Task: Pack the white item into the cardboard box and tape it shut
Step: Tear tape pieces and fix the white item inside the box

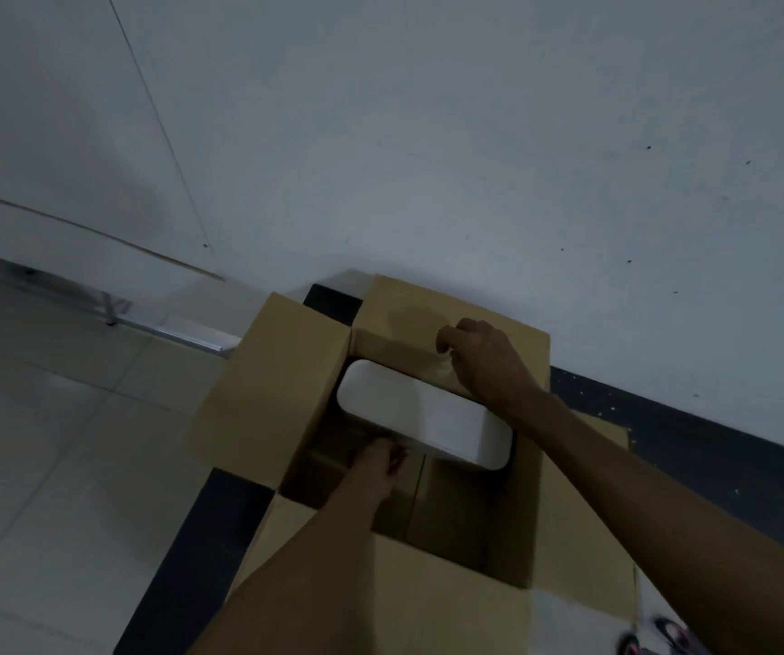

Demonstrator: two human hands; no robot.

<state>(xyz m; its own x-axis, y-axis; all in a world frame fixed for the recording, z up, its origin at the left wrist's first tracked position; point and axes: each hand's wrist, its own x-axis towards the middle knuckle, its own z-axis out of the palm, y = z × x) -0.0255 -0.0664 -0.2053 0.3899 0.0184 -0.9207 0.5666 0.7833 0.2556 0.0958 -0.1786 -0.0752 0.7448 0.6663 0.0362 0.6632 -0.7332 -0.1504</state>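
**Lowering the white item into the open box**

You are holding the white item (423, 413) in the far half of the cardboard box (262, 394) opening, its long axis running far-left to near-right. Your left hand (376, 465) is gripping its near long edge from below. Your right hand (475, 361) is curling at the far edge, but I cannot tell whether it is gripping. The flaps are standing open, leaving free room on the near side.

The box (267, 394) stands on the floor (50, 442), its far side against the wall (475, 134). The item (423, 413) lies inside it, in the far half of the opening. The left hand (378, 465) is in the box at the item's near edge, and the right hand (480, 356) is at its far right end.
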